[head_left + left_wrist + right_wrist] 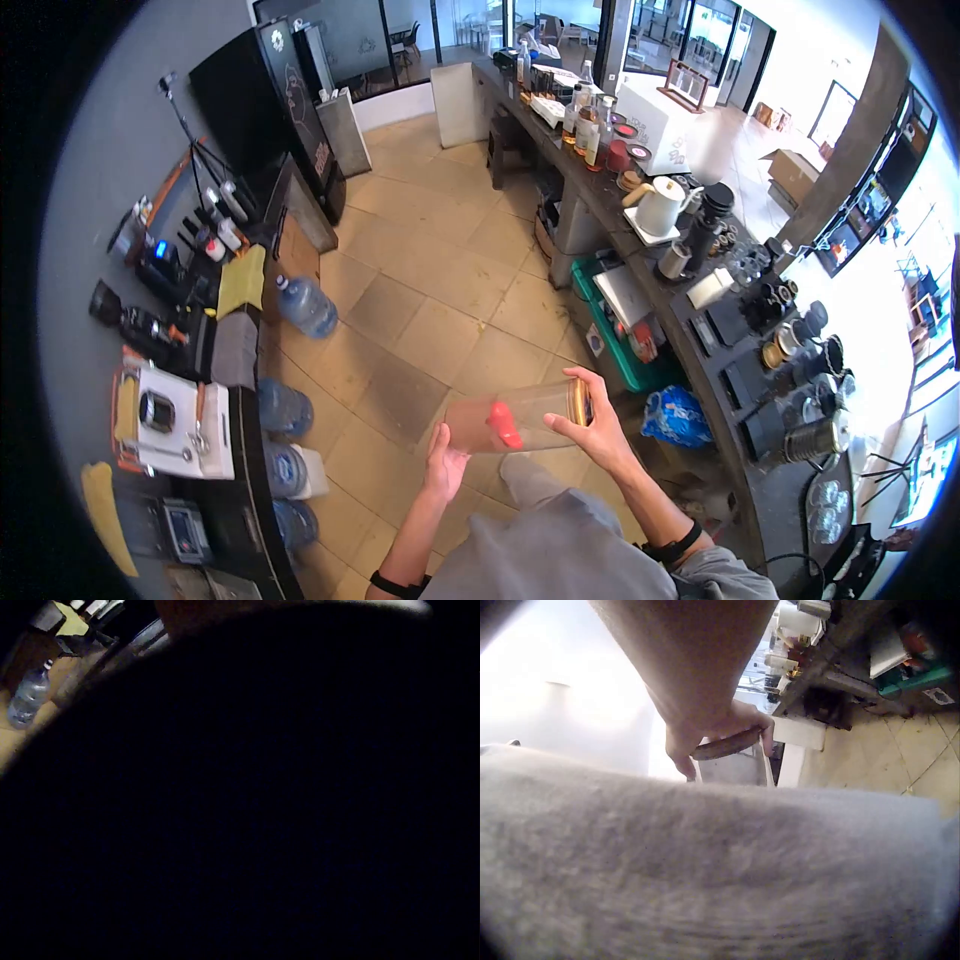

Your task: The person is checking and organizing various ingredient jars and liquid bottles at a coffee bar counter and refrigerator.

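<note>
A clear cylindrical jar [548,425] with a wood-coloured lid [579,402] lies on its side in the air in front of the body. Something red [503,425] shows inside it. My right hand [600,425] grips the lid end, the thumb on the near side and the fingers over the far edge. At the other end, my left hand [447,463] holds the base, its fingers partly hidden by the jar. The right wrist view shows the right hand [720,731] around the lid, with grey cloth covering the lower part. Most of the left wrist view is black.
On the right a long counter [640,265] bears bottles, a white kettle [660,205] and coffee gear. A green crate [610,330] and a blue bag [677,415] stand below it. Water bottles [307,305] line the left counter's foot. Tiled floor [440,250] runs between.
</note>
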